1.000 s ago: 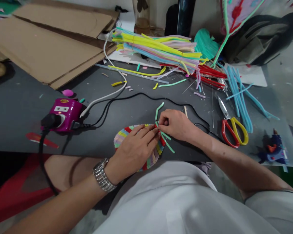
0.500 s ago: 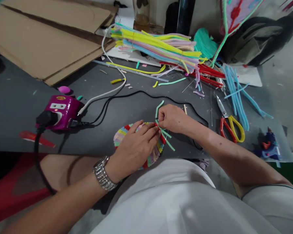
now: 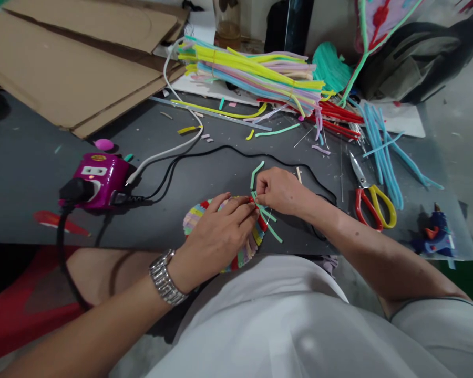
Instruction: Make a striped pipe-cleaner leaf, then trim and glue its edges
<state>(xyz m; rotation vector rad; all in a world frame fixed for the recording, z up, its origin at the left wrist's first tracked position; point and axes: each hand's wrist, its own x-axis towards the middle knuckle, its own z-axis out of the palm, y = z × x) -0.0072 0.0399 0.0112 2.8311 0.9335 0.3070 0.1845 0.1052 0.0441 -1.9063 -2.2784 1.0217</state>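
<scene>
A rounded piece of striped pipe cleaners in several colours lies at the table's front edge. My left hand rests over it, fingers stretched across and pressing it down, covering much of its middle. At its right end, my right hand is closed in a pinch at a mint-green pipe cleaner, which bends up beyond the fingers. More short green ends stick out to the right, beside a red strip. My right fingertips are partly hidden, and so is my left thumb.
Scissors and a blue glue gun lie to the right. Bundled pipe cleaners and blue ones lie farther back. A purple power socket with cables and cardboard sheets occupy the left.
Both hands keep almost the same place on the striped piece. The whole view has shifted very slightly.
</scene>
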